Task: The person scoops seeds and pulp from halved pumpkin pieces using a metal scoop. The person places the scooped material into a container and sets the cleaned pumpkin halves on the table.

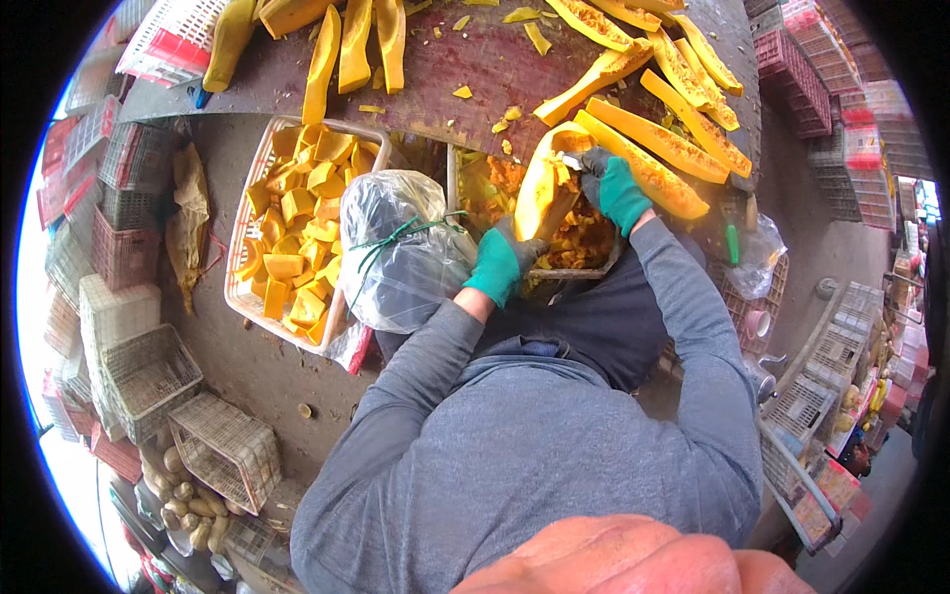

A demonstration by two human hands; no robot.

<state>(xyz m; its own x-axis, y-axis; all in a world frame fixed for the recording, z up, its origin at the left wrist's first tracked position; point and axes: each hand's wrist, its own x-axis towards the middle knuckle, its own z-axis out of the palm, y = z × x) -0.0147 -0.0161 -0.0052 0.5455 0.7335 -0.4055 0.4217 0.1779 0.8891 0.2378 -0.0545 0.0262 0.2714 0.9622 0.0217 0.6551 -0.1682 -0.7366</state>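
My left hand (500,261), in a green and grey work glove, grips the lower end of a hollowed yellow pumpkin piece (536,199). In my right hand (617,187), gloved alike, is a small metal tool (570,160), mostly hidden by the fingers and touching the pumpkin's inner side near its upper end. Beneath the piece stands a bin (568,274) with orange pumpkin pulp and scraps (590,236). Several long cut pumpkin strips (657,148) lie on the worktable (423,96) beyond my right hand, some with stringy flesh showing.
Left of my plastic-wrapped knee (404,252) stands a white crate (278,331) of pumpkin chunks (300,215). More pumpkin pieces (355,44) lie along the table's far left. Stacked plastic crates (130,223) line the left side. A green-handled tool (732,243) and plastic bag (761,256) are at right.
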